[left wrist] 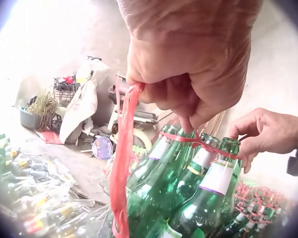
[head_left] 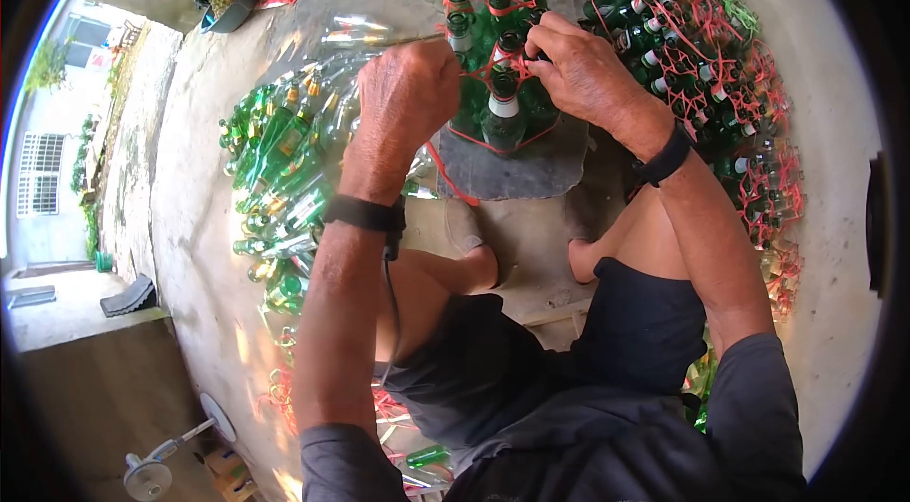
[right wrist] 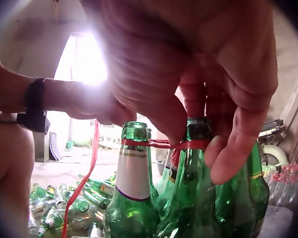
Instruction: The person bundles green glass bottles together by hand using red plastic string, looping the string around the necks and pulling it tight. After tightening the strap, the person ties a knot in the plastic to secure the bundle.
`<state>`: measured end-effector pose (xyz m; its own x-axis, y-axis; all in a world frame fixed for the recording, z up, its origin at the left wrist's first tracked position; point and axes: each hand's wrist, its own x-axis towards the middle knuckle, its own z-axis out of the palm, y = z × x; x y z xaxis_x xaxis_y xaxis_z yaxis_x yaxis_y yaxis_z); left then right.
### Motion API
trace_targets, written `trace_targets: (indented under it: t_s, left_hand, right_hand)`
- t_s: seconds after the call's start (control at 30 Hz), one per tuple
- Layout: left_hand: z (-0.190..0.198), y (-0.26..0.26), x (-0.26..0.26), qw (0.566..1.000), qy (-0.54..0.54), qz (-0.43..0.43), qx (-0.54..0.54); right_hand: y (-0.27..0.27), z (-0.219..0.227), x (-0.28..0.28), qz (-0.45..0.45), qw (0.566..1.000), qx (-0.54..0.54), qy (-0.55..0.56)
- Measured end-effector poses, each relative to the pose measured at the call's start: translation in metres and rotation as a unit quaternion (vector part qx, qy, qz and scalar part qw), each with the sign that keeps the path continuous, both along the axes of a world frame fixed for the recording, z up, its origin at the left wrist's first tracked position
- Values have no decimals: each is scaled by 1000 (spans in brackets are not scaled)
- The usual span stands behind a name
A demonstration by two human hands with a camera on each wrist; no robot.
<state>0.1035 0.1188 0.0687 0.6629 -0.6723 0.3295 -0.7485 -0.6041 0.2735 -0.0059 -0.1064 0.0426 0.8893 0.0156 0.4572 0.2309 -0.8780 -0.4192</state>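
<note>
We gripped the red twine [left wrist: 122, 163] in our left hand [head_left: 409, 80] and curled our right hand [head_left: 590, 75], the nearer, round a bottle neck [right wrist: 197, 130]; the green bottles [head_left: 502, 128] stood between and below both, long axes upright.

Upright bottle bundle [head_left: 502, 118]: on slab [head_left: 512, 175].
Loose bottle heap [head_left: 284, 142]: left of slab.
Strung bottles [head_left: 654, 56]: right of slab.
Person's feet [head_left: 464, 229]: before slab.
Plant tub [head_left: 227, 14]: beyond slab, to its left.
</note>
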Motion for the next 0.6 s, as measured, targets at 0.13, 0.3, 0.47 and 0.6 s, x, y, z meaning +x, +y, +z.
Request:
trace_targets:
  t_s: [0.13, 0.3, 0.47, 0.6]
  left_hand:
    - [6, -9, 10, 999, -28, -28, 25]
    - [12, -18, 26, 996, -44, -73, 39]
    - [23, -28, 48, 995, 41, -73, 62]
    - [21, -35, 78, 973, 145, -151, 96]
  right_hand:
    - [0, 0, 0, -2, 1000, 8, 22]
    - [-1, 0, 0, 8, 1000, 1, 13]
    - [-1, 1, -1, 16, 1000, 2, 6]
    - [-1, 3, -2, 23, 1000, -1, 3]
